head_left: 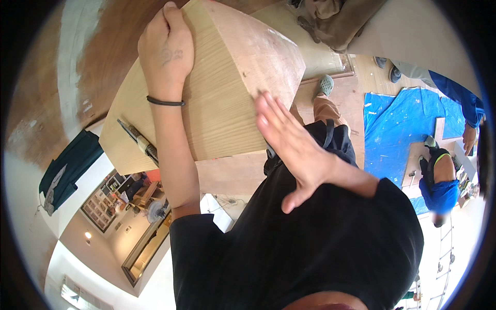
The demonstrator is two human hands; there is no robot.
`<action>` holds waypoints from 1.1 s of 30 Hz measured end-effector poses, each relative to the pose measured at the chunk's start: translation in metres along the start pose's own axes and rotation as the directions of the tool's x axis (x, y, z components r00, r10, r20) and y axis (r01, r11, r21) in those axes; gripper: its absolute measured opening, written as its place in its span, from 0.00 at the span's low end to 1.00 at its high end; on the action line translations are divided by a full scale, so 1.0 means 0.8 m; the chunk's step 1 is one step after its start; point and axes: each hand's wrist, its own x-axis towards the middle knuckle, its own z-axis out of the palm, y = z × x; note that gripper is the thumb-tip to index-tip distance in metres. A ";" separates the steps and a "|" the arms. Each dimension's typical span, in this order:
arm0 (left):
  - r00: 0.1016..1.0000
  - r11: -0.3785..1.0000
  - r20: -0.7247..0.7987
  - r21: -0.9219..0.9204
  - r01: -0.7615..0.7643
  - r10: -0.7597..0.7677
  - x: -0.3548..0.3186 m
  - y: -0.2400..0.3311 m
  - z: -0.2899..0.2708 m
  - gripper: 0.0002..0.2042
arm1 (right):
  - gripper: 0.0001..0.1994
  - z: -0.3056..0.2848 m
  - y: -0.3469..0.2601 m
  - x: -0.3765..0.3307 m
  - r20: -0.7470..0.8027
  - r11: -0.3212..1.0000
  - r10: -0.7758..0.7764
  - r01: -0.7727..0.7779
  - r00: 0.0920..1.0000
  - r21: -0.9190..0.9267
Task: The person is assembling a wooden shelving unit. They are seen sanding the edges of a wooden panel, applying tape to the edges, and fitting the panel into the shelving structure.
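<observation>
A light wood-grain panel (217, 108) fills the upper middle, meeting a paler, scuffed wooden face (263, 46) along a straight edge. At the panel's far left edge is my left hand (166, 49), a dark band on its wrist. Its fingers are curled and its thumb points up; what they close on is hidden. My right hand (299, 150) has its fingers stretched out and thumb spread, fingertips at the panel's right edge, holding nothing. A slim dark tool with a metallic part (138, 139) lies by my left forearm; its kind is unclear.
Brown cloth (330, 23) bunches at the top. To the right, a blue tarp (387, 129) covers floor, with a person in blue (442, 188) and another blue sleeve (454, 93) nearby. A ladder (444, 258) stands lower right. Dark green cloth (70, 170) hangs left.
</observation>
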 end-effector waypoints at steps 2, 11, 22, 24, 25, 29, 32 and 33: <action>1.000 0.999 0.009 0.043 0.013 -0.014 -0.001 -0.003 -0.003 0.24 | 0.61 0.006 0.000 -0.010 0.003 1.000 -0.016 0.016 1.000 0.019; 0.998 0.998 0.035 0.022 -0.059 0.058 -0.002 -0.009 0.000 0.23 | 0.33 -0.029 0.109 0.188 -0.301 0.995 0.045 -0.015 0.953 0.100; 0.945 0.942 -0.009 -0.080 -0.325 0.326 -0.105 0.003 -0.042 0.37 | 0.18 -0.071 0.085 0.243 -0.642 0.971 -0.226 0.119 0.733 -0.206; 0.915 0.915 -0.032 -0.026 -0.402 0.402 -0.128 0.017 -0.020 0.38 | 0.18 -0.087 0.047 0.260 -0.490 0.917 -0.350 0.186 0.798 -0.353; 0.930 0.932 -0.067 -0.013 -0.363 0.362 -0.138 0.015 -0.016 0.37 | 0.18 -0.073 0.027 0.268 -0.340 0.902 -0.359 0.230 0.869 -0.366; 0.926 0.966 -0.283 0.009 -0.257 0.249 -0.176 0.022 -0.021 0.26 | 0.15 0.004 -0.005 0.267 0.179 0.634 -0.491 0.490 0.853 -0.598; 0.880 0.987 -0.456 -0.023 -0.159 0.131 -0.214 -0.003 -0.045 0.19 | 0.13 0.028 -0.001 0.254 0.421 0.348 -0.432 0.578 0.798 -0.738; 0.848 0.991 -0.527 -0.067 -0.115 0.063 -0.224 -0.035 -0.054 0.17 | 0.13 0.035 0.001 0.247 0.469 0.312 -0.364 0.580 0.805 -0.753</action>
